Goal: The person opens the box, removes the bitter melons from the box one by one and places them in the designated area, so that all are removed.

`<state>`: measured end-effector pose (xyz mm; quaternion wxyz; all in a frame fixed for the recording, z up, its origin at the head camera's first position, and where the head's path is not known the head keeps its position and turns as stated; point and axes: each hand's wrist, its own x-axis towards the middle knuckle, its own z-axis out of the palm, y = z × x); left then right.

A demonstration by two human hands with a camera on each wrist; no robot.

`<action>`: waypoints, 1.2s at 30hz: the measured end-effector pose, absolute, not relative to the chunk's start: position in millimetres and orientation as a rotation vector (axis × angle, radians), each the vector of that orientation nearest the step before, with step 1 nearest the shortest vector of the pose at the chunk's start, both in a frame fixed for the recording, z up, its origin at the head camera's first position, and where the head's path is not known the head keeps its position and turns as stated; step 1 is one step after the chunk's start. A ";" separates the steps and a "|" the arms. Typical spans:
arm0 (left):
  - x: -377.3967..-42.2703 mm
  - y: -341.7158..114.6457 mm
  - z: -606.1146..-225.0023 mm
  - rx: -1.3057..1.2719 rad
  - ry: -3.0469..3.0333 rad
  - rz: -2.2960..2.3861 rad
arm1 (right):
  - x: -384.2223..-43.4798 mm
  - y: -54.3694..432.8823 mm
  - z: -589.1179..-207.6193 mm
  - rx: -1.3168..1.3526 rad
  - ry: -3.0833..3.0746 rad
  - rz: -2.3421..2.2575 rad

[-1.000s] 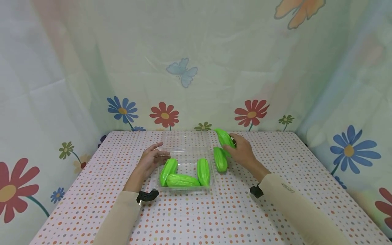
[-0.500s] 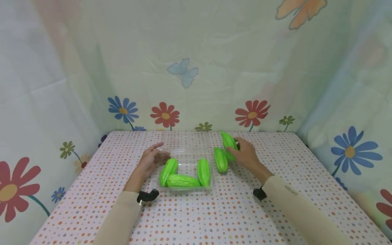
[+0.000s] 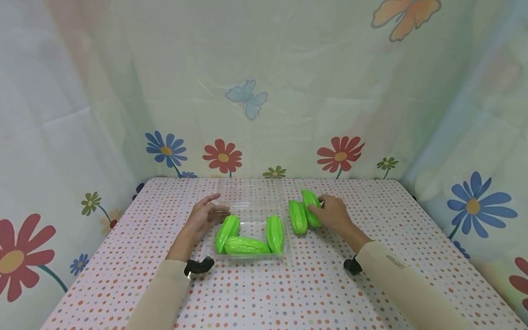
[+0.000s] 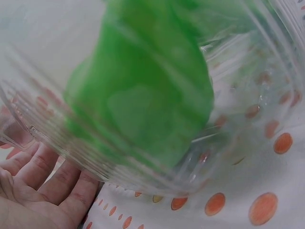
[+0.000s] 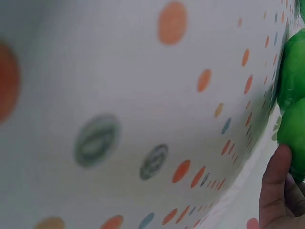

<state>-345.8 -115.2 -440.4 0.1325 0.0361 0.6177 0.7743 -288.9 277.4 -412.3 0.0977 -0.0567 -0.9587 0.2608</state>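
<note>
With thumb and fingers, my right hand (image 3: 335, 213) holds a bright green, ridged bitter melon (image 3: 311, 208) to the right of the clear plastic box. Close on its left lies a second bitter melon (image 3: 298, 217), lengthwise on the table. In the right wrist view, the thumb (image 5: 275, 176) presses the held bitter melon (image 5: 293, 136). The clear box (image 3: 253, 255) stands with its lid (image 3: 249, 190) folded back and bears 3 bitter melons, one (image 3: 247, 245) across the front. At its left back corner is my left hand (image 3: 203, 215), fingers loosely extended; in the left wrist view its fingertips (image 4: 45, 157) reach the box's edge.
A white cloth with coloured dots covers the table (image 3: 255, 298). Behind and at both sides hang curtains (image 3: 288, 55) printed with flowers and butterflies. A dark band with a small camera sits on each wrist.
My right hand has brought the held bitter melon nearer and slightly right, so it now lies alongside the other one outside the box. The left hand has stayed in place.
</note>
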 end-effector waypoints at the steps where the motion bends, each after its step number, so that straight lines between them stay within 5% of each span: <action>1: -345.2 -115.3 -440.1 0.108 1.795 2.247 | -289.0 277.6 -412.6 -0.170 -2.846 0.765; 36: -345.4 -113.8 -440.6 0.113 1.811 2.246 | -290.5 281.9 -420.9 -0.209 -2.977 0.725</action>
